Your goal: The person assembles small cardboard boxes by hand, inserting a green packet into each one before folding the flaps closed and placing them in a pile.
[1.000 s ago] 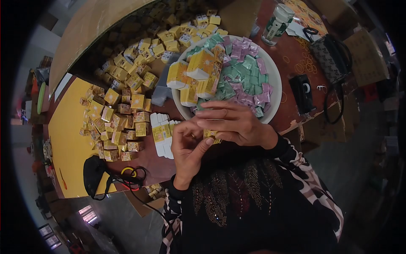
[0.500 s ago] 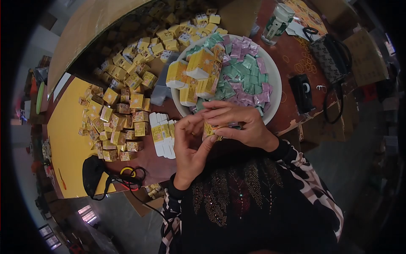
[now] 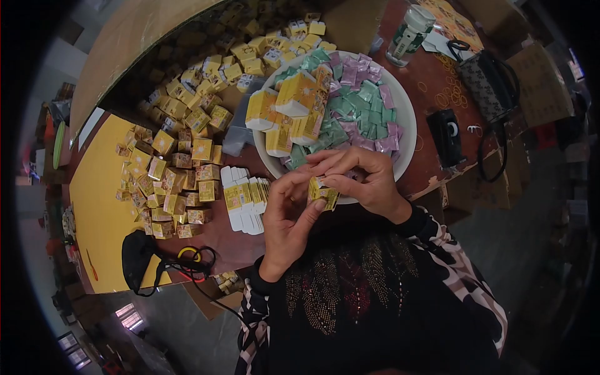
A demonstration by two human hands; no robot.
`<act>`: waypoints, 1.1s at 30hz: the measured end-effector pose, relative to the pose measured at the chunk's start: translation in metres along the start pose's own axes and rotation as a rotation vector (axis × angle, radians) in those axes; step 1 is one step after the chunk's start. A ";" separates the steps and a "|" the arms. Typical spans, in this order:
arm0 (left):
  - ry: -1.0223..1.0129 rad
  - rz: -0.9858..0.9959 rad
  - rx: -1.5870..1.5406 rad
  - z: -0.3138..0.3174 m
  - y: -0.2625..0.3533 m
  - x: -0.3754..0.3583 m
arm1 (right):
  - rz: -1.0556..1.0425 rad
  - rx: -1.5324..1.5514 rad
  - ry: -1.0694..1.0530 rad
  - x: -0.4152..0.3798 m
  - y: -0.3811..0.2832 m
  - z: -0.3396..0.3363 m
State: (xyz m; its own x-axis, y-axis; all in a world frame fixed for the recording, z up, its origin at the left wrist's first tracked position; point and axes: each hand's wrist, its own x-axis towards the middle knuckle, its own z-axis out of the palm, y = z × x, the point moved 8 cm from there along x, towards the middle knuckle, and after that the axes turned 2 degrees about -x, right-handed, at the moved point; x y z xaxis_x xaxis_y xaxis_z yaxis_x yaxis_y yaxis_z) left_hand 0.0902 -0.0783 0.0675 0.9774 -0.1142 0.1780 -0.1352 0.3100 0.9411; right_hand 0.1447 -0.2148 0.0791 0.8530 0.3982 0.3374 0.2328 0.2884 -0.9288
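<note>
A small yellow carton (image 3: pixel 323 195) is held in front of my chest, at the near rim of the white basin (image 3: pixel 409 134). My left hand (image 3: pixel 289 215) is closed around it, with the thumb on its near face. From the other side my right hand (image 3: pixel 364 182) grips the carton's top edge, and its fingers partly hide it. Green and pink sachets (image 3: pixel 362 103) fill the basin. Larger yellow cartons (image 3: pixel 296 94) lie on top of them. Left of my hands is a stack of flattened yellow-and-white cartons (image 3: pixel 242 199).
Many small yellow boxes (image 3: pixel 178 178) are piled on the left, with more inside a big cardboard box (image 3: pixel 125 53). A bottle (image 3: pixel 409 36), rubber bands (image 3: pixel 451 87), a black case (image 3: pixel 445 139) and a bag (image 3: pixel 490 84) lie right. A black mask (image 3: pixel 137 259) lies front left.
My hands have shifted slightly and the right fingers have drawn back, so more of the small carton shows. More of the flattened stack is visible. The basin and piles are unchanged.
</note>
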 end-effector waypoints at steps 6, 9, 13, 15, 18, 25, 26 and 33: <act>-0.025 0.042 -0.030 0.001 0.002 0.000 | -0.366 -0.306 -0.065 -0.002 -0.022 0.005; -0.064 0.024 0.010 0.000 -0.004 -0.002 | -0.461 -0.401 -0.071 -0.005 -0.028 0.008; -0.038 -0.041 -0.036 -0.002 -0.012 -0.003 | -0.543 -0.637 -0.134 -0.011 -0.034 0.011; -0.035 -0.059 -0.047 -0.001 -0.013 -0.001 | -0.547 -0.694 -0.168 -0.008 -0.046 0.008; 0.126 -0.016 0.009 -0.016 -0.004 0.006 | -0.376 -0.802 0.093 0.005 -0.049 -0.045; 0.207 -0.214 -0.205 -0.041 -0.020 0.007 | 0.154 -1.068 0.157 0.046 0.016 -0.139; 0.184 -0.228 -0.263 -0.042 -0.022 0.008 | 0.146 -1.115 0.095 0.052 0.023 -0.131; 0.118 -0.328 -0.534 -0.042 -0.026 0.002 | -0.230 -1.351 -0.241 0.063 0.031 -0.102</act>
State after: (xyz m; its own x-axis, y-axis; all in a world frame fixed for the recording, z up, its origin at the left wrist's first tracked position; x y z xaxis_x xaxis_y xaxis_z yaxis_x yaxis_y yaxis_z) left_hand 0.1027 -0.0466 0.0317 0.9697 -0.1875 -0.1564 0.2438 0.7079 0.6629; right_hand 0.2533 -0.2692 0.0557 0.6657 0.6358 0.3907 0.7393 -0.6331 -0.2294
